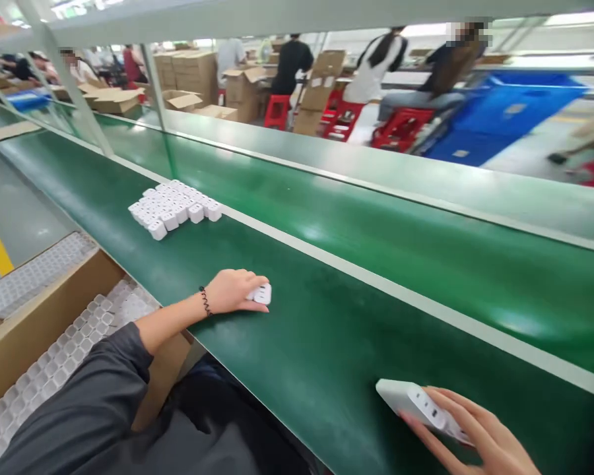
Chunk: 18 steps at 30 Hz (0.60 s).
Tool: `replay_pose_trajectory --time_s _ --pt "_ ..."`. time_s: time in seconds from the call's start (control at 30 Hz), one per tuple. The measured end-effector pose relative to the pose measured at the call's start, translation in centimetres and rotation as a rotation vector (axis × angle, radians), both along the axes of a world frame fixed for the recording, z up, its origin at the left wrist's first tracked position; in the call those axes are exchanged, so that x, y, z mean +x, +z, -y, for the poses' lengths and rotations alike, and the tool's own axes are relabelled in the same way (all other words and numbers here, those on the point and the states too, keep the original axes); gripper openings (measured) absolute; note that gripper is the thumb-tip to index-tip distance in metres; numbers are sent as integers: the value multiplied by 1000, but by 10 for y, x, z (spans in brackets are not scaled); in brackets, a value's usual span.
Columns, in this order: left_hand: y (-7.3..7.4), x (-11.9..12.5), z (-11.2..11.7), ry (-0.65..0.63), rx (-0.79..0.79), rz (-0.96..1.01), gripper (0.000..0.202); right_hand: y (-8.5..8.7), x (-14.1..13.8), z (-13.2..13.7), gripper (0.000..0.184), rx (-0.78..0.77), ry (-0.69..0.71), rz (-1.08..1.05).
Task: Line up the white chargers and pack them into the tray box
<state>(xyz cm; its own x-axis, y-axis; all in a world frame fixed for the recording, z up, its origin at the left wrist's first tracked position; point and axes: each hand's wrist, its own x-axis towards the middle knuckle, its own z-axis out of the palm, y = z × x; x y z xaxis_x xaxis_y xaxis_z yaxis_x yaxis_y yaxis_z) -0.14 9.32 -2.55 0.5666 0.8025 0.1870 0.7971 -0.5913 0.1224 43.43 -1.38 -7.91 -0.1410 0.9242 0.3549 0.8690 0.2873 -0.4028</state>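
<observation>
My left hand is closed around a small white charger on the green work surface; its port face points right. At the lower right, my right hand grips a white charger block between thumb and fingers, tilted, with a row of dark port slots showing. Fingers cover its right end, so I cannot tell whether it is one piece or more set side by side. Farther off to the left, a cluster of white chargers stands packed together on the same surface, slots facing up.
A cardboard box with clear plastic trays sits at the lower left beside the bench edge. A pale strip runs along the green surface. Metal posts hold an overhead beam. Beyond are people, red stools and a blue bin.
</observation>
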Motion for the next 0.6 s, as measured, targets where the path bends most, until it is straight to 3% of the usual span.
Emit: replay_pose_trajectory --time_s 0.1,0.2,0.27,0.37,0.5,0.6 --pt "1 -74 -4 265 7 -44 58 17 -42 -25 56 -109 146 55" --pt "3 -130 -16 398 6 -62 56 43 -104 -54 49 -163 340 136" --pt "6 -155 -29 444 -1 -69 55 57 -149 -74 39 -167 459 192" --pt "8 -172 -50 495 4 -68 55 69 -218 -102 25 -202 518 240" --pt "4 -170 -73 617 72 -30 54 69 -306 -134 19 -199 384 159" --pt "-2 -164 -80 722 140 7 54 61 -356 -153 21 -162 312 94"
